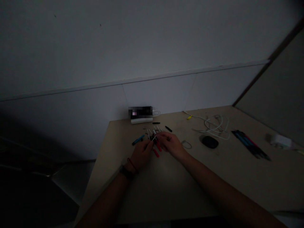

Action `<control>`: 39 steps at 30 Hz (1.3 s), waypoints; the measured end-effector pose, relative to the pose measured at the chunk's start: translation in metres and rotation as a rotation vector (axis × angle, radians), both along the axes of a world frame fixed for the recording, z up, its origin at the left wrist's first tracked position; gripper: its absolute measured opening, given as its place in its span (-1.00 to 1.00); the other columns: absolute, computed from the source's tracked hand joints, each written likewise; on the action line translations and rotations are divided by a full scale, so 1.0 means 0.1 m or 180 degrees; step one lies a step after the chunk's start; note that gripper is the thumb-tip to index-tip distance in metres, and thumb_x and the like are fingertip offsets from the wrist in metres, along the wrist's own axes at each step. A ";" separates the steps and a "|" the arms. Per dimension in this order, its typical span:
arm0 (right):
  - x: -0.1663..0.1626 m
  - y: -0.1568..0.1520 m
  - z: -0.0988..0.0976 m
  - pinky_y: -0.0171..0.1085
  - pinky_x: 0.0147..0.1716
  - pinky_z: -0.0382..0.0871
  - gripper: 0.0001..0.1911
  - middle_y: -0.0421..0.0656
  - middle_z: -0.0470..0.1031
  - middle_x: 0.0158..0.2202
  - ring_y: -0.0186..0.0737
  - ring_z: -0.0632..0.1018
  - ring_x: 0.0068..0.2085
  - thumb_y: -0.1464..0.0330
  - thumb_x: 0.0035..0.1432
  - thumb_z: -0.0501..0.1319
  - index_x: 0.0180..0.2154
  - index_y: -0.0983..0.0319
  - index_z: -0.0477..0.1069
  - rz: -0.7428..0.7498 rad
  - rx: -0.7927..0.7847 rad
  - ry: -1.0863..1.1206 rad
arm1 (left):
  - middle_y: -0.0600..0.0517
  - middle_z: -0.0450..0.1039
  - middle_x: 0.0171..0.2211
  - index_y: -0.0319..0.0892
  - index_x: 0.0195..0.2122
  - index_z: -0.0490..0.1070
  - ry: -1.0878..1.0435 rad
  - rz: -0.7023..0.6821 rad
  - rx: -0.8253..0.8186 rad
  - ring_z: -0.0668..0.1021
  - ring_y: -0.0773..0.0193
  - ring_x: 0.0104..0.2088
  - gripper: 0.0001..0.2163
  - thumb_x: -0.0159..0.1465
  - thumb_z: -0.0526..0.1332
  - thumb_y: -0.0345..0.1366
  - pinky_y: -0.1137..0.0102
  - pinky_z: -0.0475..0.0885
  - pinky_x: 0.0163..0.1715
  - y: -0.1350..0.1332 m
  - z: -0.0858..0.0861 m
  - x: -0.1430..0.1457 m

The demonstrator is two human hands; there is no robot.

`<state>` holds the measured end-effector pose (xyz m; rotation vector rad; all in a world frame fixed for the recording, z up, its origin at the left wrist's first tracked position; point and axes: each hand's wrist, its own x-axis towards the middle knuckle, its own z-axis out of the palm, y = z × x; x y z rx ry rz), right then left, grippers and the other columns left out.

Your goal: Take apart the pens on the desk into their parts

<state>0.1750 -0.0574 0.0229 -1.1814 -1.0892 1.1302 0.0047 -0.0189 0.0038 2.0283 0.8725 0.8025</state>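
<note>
The scene is very dim. My left hand (140,155) and my right hand (170,143) meet over a small pile of pen parts (155,134) on a beige table (166,186). Both hands have their fingers curled in a pinch around thin pieces, among them red pen barrels (157,150) and pale refills. Exactly which piece each hand holds is too dark to tell. A blue pen (138,140) lies just left of my left hand. A black pen cap (168,128) lies behind my right hand.
A white power strip (142,120) sits against the wall. A rubber band (186,144), a dark oval object (210,142), a coiled white cable (216,126), a row of pens (250,144) and a white adapter (280,141) lie to the right.
</note>
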 end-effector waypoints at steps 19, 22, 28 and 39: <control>0.13 0.04 0.01 -0.36 -0.67 0.22 -0.63 -0.24 0.46 -0.57 -0.36 0.37 -0.63 0.07 -0.06 0.41 -0.37 0.22 0.49 -0.0984 0.0223 0.0886 | 0.08 0.29 -0.55 -0.18 -0.50 0.31 -0.0204 0.0152 -0.0296 0.32 0.31 -0.50 -0.48 0.43 -0.11 0.08 0.39 0.19 -0.44 -0.01 -0.01 0.03; 0.16 0.04 -0.08 -0.32 -0.60 0.32 -0.62 -0.20 0.50 -0.55 -0.30 0.44 -0.58 0.03 0.01 0.38 -0.37 0.22 0.51 -0.1037 0.0255 0.0297 | 0.09 0.21 -0.57 -0.18 -0.51 0.28 -0.0282 0.0189 -0.0317 0.25 0.32 -0.51 -0.48 0.42 -0.10 0.10 0.38 0.15 -0.47 -0.01 -0.01 0.03; 0.18 0.07 -0.19 -0.21 -0.38 0.44 -0.58 -0.11 0.60 -0.40 -0.15 0.55 -0.39 0.02 0.05 0.33 -0.22 0.22 0.60 -0.1037 0.0348 -0.0779 | 0.12 0.15 -0.58 -0.15 -0.48 0.24 -0.0667 0.0093 -0.0598 0.20 0.33 -0.53 -0.52 0.40 -0.07 0.10 0.39 0.14 -0.50 -0.02 0.00 0.03; 0.15 0.01 -0.16 -0.23 -0.36 0.40 -0.64 -0.13 0.55 -0.45 -0.15 0.52 -0.39 0.05 0.14 0.23 -0.37 0.22 0.54 -0.0791 0.0379 -0.1271 | 0.11 0.28 -0.52 -0.13 -0.37 0.19 -0.1775 -0.0064 -0.1163 0.29 0.34 -0.56 -0.77 0.35 -0.04 -0.13 0.43 0.21 -0.56 0.02 -0.08 0.03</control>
